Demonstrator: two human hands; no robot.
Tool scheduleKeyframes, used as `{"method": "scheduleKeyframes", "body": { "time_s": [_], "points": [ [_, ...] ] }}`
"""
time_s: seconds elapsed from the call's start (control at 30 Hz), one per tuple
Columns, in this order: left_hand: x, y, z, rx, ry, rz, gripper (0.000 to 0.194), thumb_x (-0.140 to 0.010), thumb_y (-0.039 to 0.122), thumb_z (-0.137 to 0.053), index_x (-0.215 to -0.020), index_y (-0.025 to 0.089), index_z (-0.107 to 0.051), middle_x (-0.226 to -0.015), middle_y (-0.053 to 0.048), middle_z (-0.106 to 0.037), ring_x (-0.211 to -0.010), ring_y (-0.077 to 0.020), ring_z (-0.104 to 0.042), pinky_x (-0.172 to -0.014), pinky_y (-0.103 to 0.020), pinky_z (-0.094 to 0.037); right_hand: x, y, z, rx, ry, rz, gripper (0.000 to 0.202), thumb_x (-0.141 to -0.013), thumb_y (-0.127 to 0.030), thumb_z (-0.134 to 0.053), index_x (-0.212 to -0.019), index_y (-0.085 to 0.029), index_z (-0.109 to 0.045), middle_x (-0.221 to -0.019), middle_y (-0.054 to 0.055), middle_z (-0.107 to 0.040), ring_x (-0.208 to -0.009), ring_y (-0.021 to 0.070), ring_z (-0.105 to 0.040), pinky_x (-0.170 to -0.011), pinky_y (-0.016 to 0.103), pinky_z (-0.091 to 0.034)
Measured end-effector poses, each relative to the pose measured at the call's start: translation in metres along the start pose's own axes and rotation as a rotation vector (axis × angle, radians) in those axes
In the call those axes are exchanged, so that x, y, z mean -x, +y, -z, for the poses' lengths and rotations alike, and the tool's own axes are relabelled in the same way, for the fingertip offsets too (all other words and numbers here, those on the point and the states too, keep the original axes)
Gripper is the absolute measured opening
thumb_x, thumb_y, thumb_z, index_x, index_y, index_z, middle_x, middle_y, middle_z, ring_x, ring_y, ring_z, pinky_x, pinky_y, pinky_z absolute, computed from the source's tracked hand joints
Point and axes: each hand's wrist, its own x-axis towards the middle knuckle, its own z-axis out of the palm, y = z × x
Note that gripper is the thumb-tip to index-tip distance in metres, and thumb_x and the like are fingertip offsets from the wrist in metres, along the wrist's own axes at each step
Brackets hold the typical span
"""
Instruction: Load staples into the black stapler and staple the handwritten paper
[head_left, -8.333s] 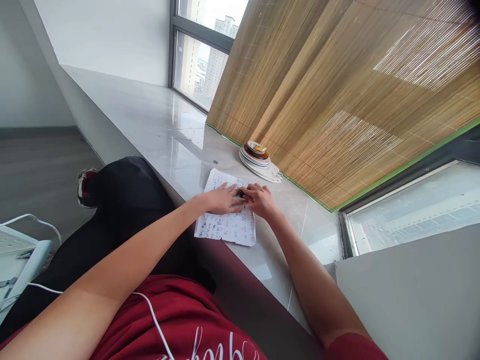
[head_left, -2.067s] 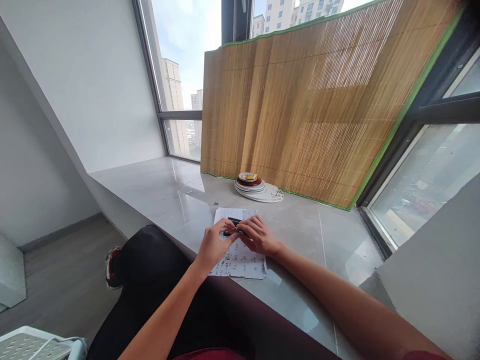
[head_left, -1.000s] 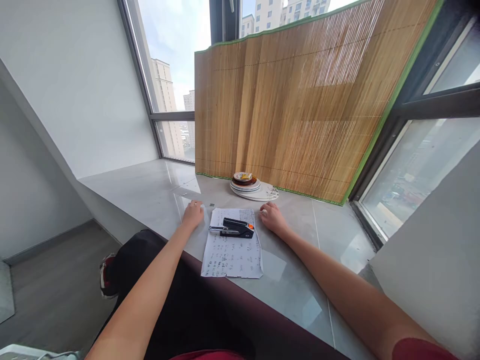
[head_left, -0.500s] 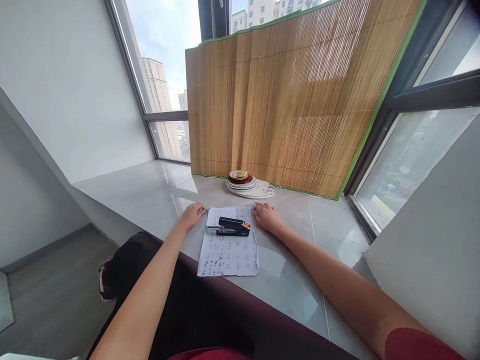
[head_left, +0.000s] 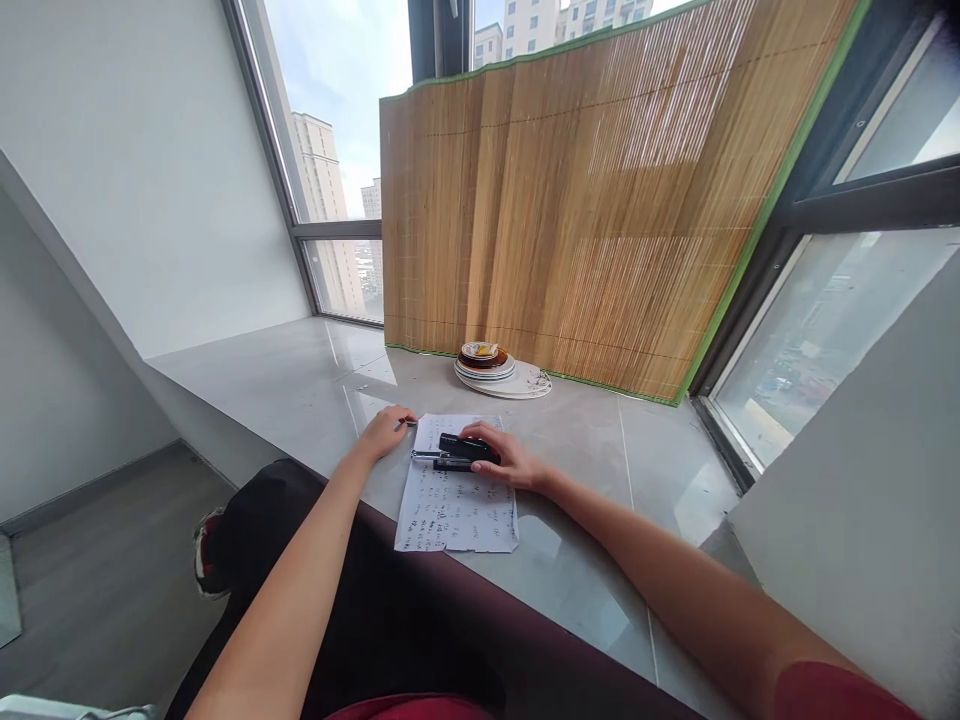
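A sheet of paper with handwriting [head_left: 457,515] lies on the tiled ledge, reaching its front edge. On its upper half rests a black stapler [head_left: 457,447], its metal end pointing left. My right hand [head_left: 510,460] is wrapped round the stapler's right end, with the thumb at the near side and the fingers over the top. At the sheet's upper left corner, my left hand [head_left: 386,432] rests on the ledge with its fingers closed on a small, thin dark item too small to name.
Stacked plates [head_left: 486,365] stand behind the paper, on a white oval plate [head_left: 534,381]. A bamboo blind [head_left: 555,220] covers the window behind them. The grey ledge [head_left: 585,560] ends in front at my legs, and a white wall stands at right.
My right hand has moved left from beside the paper's upper right corner and taken hold of the stapler. My left hand has stayed almost where it was.
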Motion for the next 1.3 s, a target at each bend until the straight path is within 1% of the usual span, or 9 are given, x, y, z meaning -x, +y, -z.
{"method": "scheduleKeyframes", "body": {
  "time_s": [0.07,0.2,0.4,0.5,0.63,0.8,0.9,1.1,1.3],
  "points": [
    [0.002,0.002,-0.001,-0.021,-0.007,-0.016,0.033,-0.082,0.014,-0.050,-0.097,0.023,-0.078,-0.106,-0.006,-0.077,-0.106,-0.0256,-0.068,-0.102,-0.039,-0.053,0.000,-0.004,-0.004,0.042,-0.065,-0.008,0.049,-0.099,-0.038,-0.067,-0.144,-0.023,-0.053,-0.134,0.014,-0.065,-0.122,0.0268,-0.064,-0.107,0.044,-0.053],
    [0.013,0.009,-0.002,-0.064,-0.006,0.028,0.033,-0.083,0.018,-0.056,-0.105,0.024,-0.081,-0.112,-0.008,-0.076,-0.110,-0.0289,-0.067,-0.103,-0.043,-0.053,0.001,-0.003,-0.006,0.073,-0.044,-0.042,0.043,-0.102,-0.024,-0.061,-0.144,-0.024,-0.053,-0.133,0.012,-0.068,-0.123,0.0249,-0.066,-0.107,0.043,-0.055],
    [0.029,0.023,0.003,-0.090,0.014,0.087,0.026,-0.093,0.021,-0.053,-0.095,0.023,-0.078,-0.106,-0.009,-0.077,-0.102,-0.0283,-0.069,-0.096,-0.042,-0.054,0.001,-0.002,-0.005,0.071,-0.031,-0.040,0.044,-0.100,-0.022,-0.064,-0.143,-0.024,-0.055,-0.136,0.013,-0.069,-0.124,0.0254,-0.067,-0.106,0.044,-0.056],
    [0.031,0.027,0.004,-0.083,0.012,0.108,0.024,-0.097,0.023,-0.050,-0.099,0.024,-0.073,-0.105,-0.009,-0.077,-0.100,-0.0280,-0.069,-0.090,-0.040,-0.053,0.001,-0.001,-0.006,0.069,-0.032,-0.039,0.044,-0.100,-0.022,-0.064,-0.143,-0.024,-0.054,-0.135,0.012,-0.070,-0.123,0.0248,-0.067,-0.106,0.043,-0.056],
    [0.037,0.031,-0.001,-0.081,0.023,0.171,0.027,-0.105,0.025,-0.038,-0.107,0.024,-0.065,-0.099,-0.007,-0.073,-0.090,-0.0259,-0.068,-0.079,-0.036,-0.051,0.001,0.002,-0.006,0.068,-0.036,-0.033,0.043,-0.101,-0.023,-0.062,-0.143,-0.023,-0.053,-0.137,0.013,-0.068,-0.126,0.0250,-0.066,-0.108,0.044,-0.055],
    [0.044,0.034,-0.004,0.002,0.107,0.087,0.031,-0.108,0.027,-0.033,-0.106,0.022,-0.064,-0.110,-0.010,-0.068,-0.102,-0.0261,-0.065,-0.088,-0.038,-0.052,0.002,0.004,-0.006,0.059,-0.042,-0.039,0.044,-0.100,-0.022,-0.062,-0.144,-0.023,-0.053,-0.138,0.012,-0.067,-0.127,0.0253,-0.065,-0.110,0.044,-0.054],
    [0.047,0.038,0.000,0.043,0.141,0.056,0.034,-0.108,0.028,-0.034,-0.105,0.020,-0.067,-0.107,-0.010,-0.066,-0.100,-0.0253,-0.065,-0.091,-0.039,-0.053,0.002,0.003,-0.006,0.053,-0.049,-0.046,0.044,-0.100,-0.021,-0.062,-0.143,-0.023,-0.053,-0.139,0.013,-0.067,-0.127,0.0257,-0.065,-0.110,0.044,-0.053],
    [0.056,0.051,0.008,0.143,0.096,-0.042,0.029,-0.105,0.032,-0.049,-0.119,0.021,-0.072,-0.113,-0.009,-0.071,-0.100,-0.0238,-0.067,-0.090,-0.036,-0.054,0.001,0.002,-0.006,0.046,-0.052,-0.056,0.042,-0.101,-0.025,-0.061,-0.143,-0.024,-0.053,-0.138,0.013,-0.067,-0.127,0.0275,-0.065,-0.109,0.046,-0.053],
    [0.065,0.053,0.006,0.171,0.117,0.007,0.023,-0.099,0.030,-0.059,-0.113,0.021,-0.074,-0.113,-0.008,-0.076,-0.095,-0.0247,-0.068,-0.088,-0.039,-0.054,0.002,0.005,-0.007,0.043,-0.056,-0.064,0.041,-0.103,-0.029,-0.059,-0.143,-0.025,-0.053,-0.139,0.013,-0.066,-0.128,0.0291,-0.064,-0.109,0.049,-0.053]
  ]
}}
